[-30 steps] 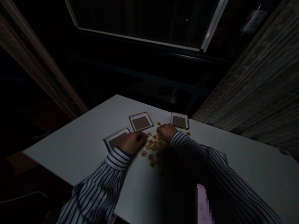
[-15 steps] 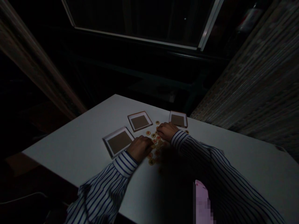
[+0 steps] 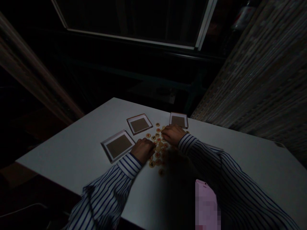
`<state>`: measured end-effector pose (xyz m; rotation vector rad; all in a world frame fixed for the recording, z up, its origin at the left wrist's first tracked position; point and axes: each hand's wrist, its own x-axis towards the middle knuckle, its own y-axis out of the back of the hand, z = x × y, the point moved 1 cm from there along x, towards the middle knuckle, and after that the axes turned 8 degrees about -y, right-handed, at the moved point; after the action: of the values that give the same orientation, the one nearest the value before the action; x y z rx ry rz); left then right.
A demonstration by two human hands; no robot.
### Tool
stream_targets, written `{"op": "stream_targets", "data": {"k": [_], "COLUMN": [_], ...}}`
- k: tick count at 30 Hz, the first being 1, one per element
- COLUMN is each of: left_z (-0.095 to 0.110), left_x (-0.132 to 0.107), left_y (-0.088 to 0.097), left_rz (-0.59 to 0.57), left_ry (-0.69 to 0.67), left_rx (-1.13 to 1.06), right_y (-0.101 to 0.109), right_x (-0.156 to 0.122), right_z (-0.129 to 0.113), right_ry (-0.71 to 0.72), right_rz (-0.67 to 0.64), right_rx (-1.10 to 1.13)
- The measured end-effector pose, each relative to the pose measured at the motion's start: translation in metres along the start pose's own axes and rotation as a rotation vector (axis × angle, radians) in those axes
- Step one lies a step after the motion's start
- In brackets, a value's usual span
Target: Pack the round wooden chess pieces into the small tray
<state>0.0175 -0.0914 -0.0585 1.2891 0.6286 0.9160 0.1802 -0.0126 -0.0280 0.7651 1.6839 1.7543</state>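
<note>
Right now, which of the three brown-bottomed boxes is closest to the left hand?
The leftmost box, beside the left hand; the middle box and the rightmost box both sit farther away.

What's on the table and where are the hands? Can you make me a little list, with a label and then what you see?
Surface: white flat-topped table
Pieces: small round pale discs, some with red or black marks, clustered
Containers: shallow rectangular trays with brown bottoms and white inner sides, three plainly visible
Left hand: at the cluster's left side, fingers curled; grip hidden
Right hand: over the cluster's far right part, fingers bent down; grip unclear
Clothing: white sleeves with dark blue stripes
Light: dim, dark shadow below the right arm
</note>
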Motion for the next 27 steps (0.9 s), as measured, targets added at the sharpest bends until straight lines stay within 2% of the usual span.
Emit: {"op": "stream_targets", "data": {"k": [3, 6, 9, 12, 15, 21, 27], "left_z": [-0.003, -0.007, -0.009, -0.011, -0.012, -0.011, -0.008], "left_x": [-0.002, -0.008, -0.015, -0.021, -0.025, -0.026, -0.025], "left_y": [0.003, 0.008, 0.012, 0.014, 0.014, 0.009, 0.005], "left_rz": [0.099, 0.201, 0.248, 0.307, 0.351, 0.409, 0.435], "left_ry": [0.031, 0.184, 0.358, 0.428, 0.454, 0.501, 0.47], "left_rx": [-0.215, -0.569, -0.985, -1.266, -1.4, -1.525, -1.59], "right_y": [0.003, 0.006, 0.007, 0.005, 0.004, 0.009, 0.009], "right_x": [-0.005, -0.009, -0.012, -0.013, -0.014, -0.019, -0.017], "right_z": [0.002, 0.004, 0.003, 0.001, -0.004, -0.024, -0.046], "right_ry": [-0.017, -0.032, -0.028, 0.002, 0.049, 0.161, 0.219], "right_rz": [0.019, 0.02, 0.071, 0.146, 0.222, 0.351, 0.351], "right_rx": [0.006, 0.019, 0.061, 0.12, 0.19, 0.33, 0.359]}}
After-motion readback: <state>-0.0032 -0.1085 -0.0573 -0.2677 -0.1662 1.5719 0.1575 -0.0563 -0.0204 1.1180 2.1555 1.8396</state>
